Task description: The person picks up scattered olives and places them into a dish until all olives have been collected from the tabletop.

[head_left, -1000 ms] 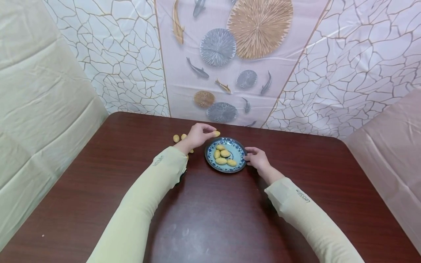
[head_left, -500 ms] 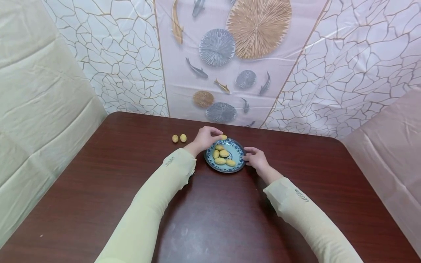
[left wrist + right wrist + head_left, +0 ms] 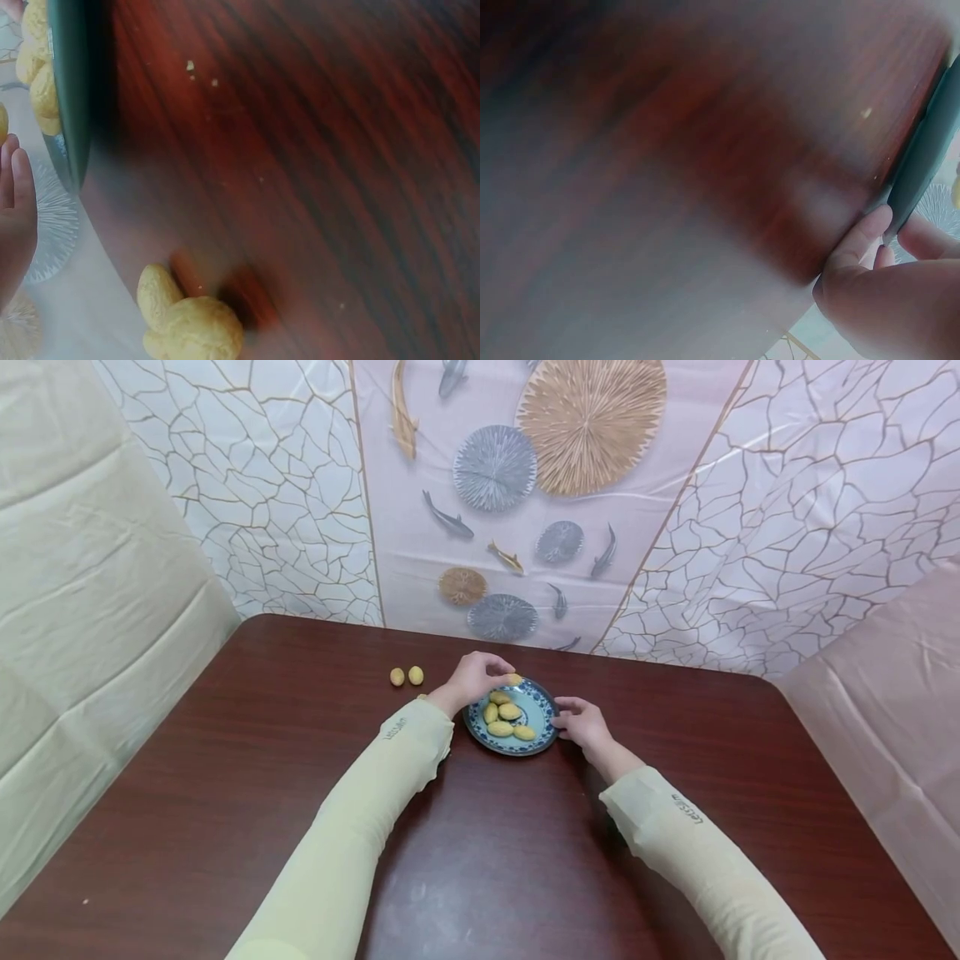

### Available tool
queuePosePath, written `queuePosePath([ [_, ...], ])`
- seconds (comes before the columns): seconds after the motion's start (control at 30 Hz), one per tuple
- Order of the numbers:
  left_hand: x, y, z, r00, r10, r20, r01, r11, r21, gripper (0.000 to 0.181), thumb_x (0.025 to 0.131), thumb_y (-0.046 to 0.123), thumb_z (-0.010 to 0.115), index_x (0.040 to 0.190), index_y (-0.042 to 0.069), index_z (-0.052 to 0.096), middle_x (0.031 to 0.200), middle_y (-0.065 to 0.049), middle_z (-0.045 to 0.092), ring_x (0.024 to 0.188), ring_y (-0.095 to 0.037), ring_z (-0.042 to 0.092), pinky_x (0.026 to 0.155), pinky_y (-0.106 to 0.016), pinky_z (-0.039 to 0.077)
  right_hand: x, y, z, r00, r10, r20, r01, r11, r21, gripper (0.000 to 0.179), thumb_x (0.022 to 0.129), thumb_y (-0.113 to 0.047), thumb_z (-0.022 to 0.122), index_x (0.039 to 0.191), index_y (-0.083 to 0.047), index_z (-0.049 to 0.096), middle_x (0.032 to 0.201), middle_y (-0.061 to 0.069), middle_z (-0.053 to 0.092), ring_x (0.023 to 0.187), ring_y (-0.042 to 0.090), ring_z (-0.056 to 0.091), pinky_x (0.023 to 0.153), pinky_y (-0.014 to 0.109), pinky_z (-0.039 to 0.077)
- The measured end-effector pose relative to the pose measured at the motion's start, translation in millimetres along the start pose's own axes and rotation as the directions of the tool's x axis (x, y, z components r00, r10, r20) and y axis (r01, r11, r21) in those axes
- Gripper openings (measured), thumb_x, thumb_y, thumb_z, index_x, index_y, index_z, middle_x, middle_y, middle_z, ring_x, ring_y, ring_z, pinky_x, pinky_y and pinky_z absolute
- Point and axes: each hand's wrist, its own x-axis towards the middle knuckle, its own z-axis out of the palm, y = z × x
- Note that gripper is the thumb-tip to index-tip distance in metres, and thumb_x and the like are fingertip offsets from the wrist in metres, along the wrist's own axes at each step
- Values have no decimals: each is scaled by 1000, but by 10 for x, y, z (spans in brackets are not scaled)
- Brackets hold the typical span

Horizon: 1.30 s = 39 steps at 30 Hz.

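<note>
In the head view a blue-patterned plate (image 3: 487, 739) with a dark rim stands on the table, bearing several yellow, wrinkled, date-sized ovals (image 3: 500, 728). My left hand (image 3: 474, 681) is over the plate's far left edge and pinches another yellow oval (image 3: 513, 679) between thumb and fingertips. On the opposite side my right hand (image 3: 587, 727) grips the plate's right rim; the right wrist view shows the thumb and fingers at the dark plate edge (image 3: 922, 161). In the left wrist view my left hand (image 3: 15, 217) is only partly seen at the left border.
Loose yellow ovals (image 3: 416, 675) lie on the table left of the plate, one partly hidden by my left wrist. The dark red-brown table (image 3: 480, 860) ends at a patterned cloth backdrop (image 3: 300, 527). Small pale crumbs (image 3: 190, 66) dot the tabletop.
My left hand has moved right and slightly nearer with the yellow oval, from left of the plate to over its far rim. The right hand keeps its hold on the rim.
</note>
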Motion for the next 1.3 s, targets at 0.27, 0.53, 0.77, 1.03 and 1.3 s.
queuePosePath([
  [0.27, -11, -45, 71, 999, -21, 33, 21, 1000, -6, 21, 91, 14, 60, 110, 7, 69, 114, -8, 66, 108, -21, 58, 91, -33, 47, 12, 18, 20, 1000, -7, 1, 7, 1000, 2, 44, 94, -7, 52, 137, -8, 45, 127, 17, 51, 102, 19, 52, 81, 25, 49],
  [0.53, -11, -69, 112, 999, -5, 52, 4, 1000, 11, 21, 91, 13, 60, 109, 6, 69, 115, -9, 66, 108, -22, 58, 92, -33, 46, 7, 15, 21, 1000, -15, -4, 15, 1000, -1, 44, 94, -6, 52, 137, -8, 45, 127, 17, 51, 102, 19, 52, 81, 26, 49],
  [0.77, 10, -73, 176, 998, -13, 55, 9, 998, 59, 21, 89, 14, 63, 107, 6, 70, 112, -8, 67, 107, -21, 59, 92, -32, 46, 31, 28, 27, 1000, -12, -4, 12, 1000, 3, 44, 94, -6, 52, 137, -8, 45, 126, 16, 51, 102, 19, 52, 83, 26, 49],
  [1.03, 27, -59, 195, 998, -7, 62, 2, 996, 86, 21, 89, 15, 63, 108, 6, 69, 108, -9, 68, 101, -21, 60, 89, -31, 47, 22, 21, 22, 1000, -4, -3, 4, 1000, 0, 44, 94, -6, 53, 137, -8, 45, 126, 16, 51, 103, 19, 52, 87, 29, 49],
  [1.3, 20, -35, 40, 999, -5, 39, 5, 1000, 18, 22, 89, 14, 63, 110, 6, 66, 114, -9, 64, 106, -21, 58, 91, -33, 47, 2, 2, 8, 1000, 0, -1, 0, 1000, -2, 45, 94, -6, 52, 138, -8, 44, 129, 17, 50, 104, 20, 52, 87, 29, 49],
])
